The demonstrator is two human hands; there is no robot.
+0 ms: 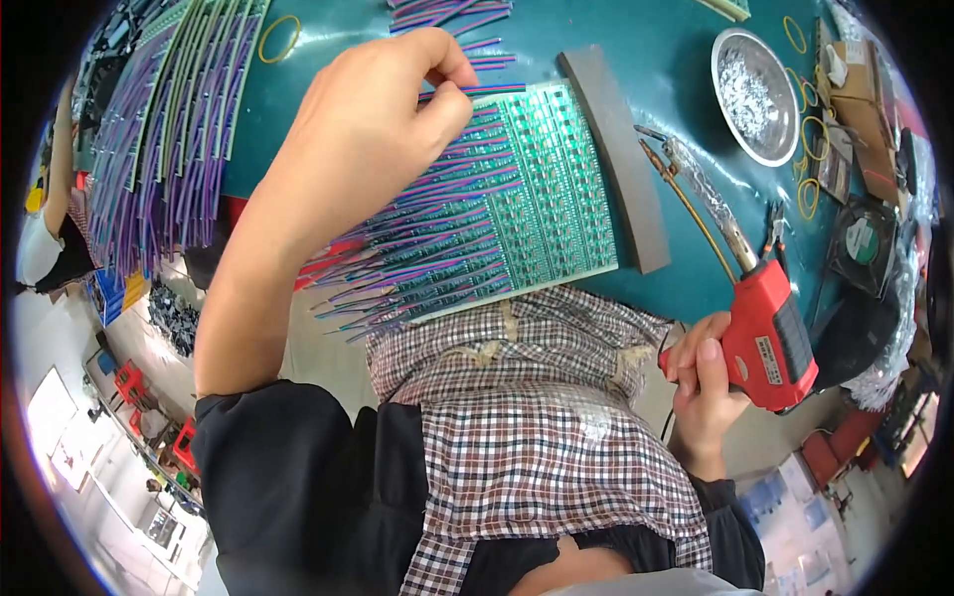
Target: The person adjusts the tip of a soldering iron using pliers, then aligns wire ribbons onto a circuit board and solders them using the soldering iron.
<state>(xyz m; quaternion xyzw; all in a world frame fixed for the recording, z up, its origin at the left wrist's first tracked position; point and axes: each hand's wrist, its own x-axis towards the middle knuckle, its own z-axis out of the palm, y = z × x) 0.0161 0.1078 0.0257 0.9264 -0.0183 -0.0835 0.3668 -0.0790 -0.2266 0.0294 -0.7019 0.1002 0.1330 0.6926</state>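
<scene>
A green panel of small circuit boards (556, 189) lies on the table before me, with rows of purple, blue and dark wires (437, 238) along its left part. My left hand (373, 124) is over the panel's far left corner, thumb and forefinger pinched on a short ribbon wire (497, 89) whose end reaches the far edge of the panel. My right hand (706, 372) is wrapped round the handle of a red soldering gun (765, 338), held right of the panel. Its metal tip and feed tube point up and left, apart from the panel.
A dark bar (621, 159) lies along the panel's right side. Further right are a metal bowl of small pale parts (755, 94), yellow rubber bands (810, 199), pliers (775, 228) and a black fan (863, 243). Wired panels (169, 129) are stacked at the far left.
</scene>
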